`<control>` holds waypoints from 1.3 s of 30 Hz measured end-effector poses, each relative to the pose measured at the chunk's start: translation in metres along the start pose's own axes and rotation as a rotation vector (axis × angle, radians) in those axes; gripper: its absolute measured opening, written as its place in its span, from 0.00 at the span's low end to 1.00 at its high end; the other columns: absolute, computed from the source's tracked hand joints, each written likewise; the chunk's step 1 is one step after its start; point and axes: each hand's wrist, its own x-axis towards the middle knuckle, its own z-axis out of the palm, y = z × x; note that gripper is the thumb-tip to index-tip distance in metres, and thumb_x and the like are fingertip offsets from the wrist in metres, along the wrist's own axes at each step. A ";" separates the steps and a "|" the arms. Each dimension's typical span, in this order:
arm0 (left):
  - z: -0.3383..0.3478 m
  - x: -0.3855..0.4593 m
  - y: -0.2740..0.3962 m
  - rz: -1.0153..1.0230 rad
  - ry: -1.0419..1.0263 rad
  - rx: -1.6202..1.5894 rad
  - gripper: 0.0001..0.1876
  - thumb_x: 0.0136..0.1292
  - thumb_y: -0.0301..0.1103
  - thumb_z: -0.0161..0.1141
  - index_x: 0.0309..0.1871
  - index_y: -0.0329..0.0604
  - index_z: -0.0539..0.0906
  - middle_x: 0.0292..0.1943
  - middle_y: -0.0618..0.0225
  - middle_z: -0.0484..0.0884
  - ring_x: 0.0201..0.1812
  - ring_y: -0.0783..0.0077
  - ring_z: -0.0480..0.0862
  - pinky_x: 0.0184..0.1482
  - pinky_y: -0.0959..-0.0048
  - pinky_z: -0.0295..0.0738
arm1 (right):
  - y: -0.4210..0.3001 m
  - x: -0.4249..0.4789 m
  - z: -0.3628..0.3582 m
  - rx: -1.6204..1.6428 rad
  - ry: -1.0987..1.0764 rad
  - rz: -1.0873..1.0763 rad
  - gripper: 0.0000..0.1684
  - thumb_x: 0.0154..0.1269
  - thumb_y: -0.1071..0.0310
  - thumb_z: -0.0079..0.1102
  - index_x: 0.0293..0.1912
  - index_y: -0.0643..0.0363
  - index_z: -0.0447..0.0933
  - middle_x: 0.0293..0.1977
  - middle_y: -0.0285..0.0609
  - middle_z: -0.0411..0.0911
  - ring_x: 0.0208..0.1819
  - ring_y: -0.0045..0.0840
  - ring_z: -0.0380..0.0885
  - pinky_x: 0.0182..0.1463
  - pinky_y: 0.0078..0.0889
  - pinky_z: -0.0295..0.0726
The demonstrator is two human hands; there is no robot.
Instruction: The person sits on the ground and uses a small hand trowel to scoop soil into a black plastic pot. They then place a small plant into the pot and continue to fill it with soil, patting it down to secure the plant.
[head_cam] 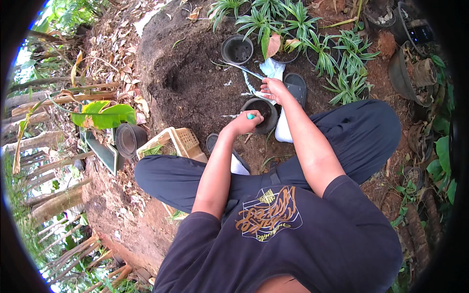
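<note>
My left hand (246,122) is closed around a small green handle (251,116) at the left rim of a dark plant pot (270,124); what the handle belongs to is hidden. My right hand (273,89) holds the end of a long, thin, pale strip (244,68) between its fingers, just above that pot. Its material cannot be told. A crumpled white plastic sheet (273,67) lies on the soil behind my right hand. A second dark pot (237,50) stands farther off on the soil and looks mostly empty.
Potted spider plants (300,23) stand at the upper right. A heap of dark soil (183,84) lies to the left of the pots. A yellow plastic basket (187,141) stands by my left knee, near an empty pot (128,141). More old pots (406,78) line the right side.
</note>
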 end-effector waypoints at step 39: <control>-0.006 -0.017 0.031 0.243 0.176 0.341 0.12 0.67 0.40 0.61 0.40 0.40 0.82 0.28 0.60 0.80 0.33 0.70 0.78 0.41 0.66 0.75 | 0.004 0.008 -0.013 -0.016 0.032 -0.003 0.18 0.73 0.55 0.51 0.54 0.56 0.74 0.42 0.36 0.78 0.41 0.23 0.80 0.40 0.30 0.82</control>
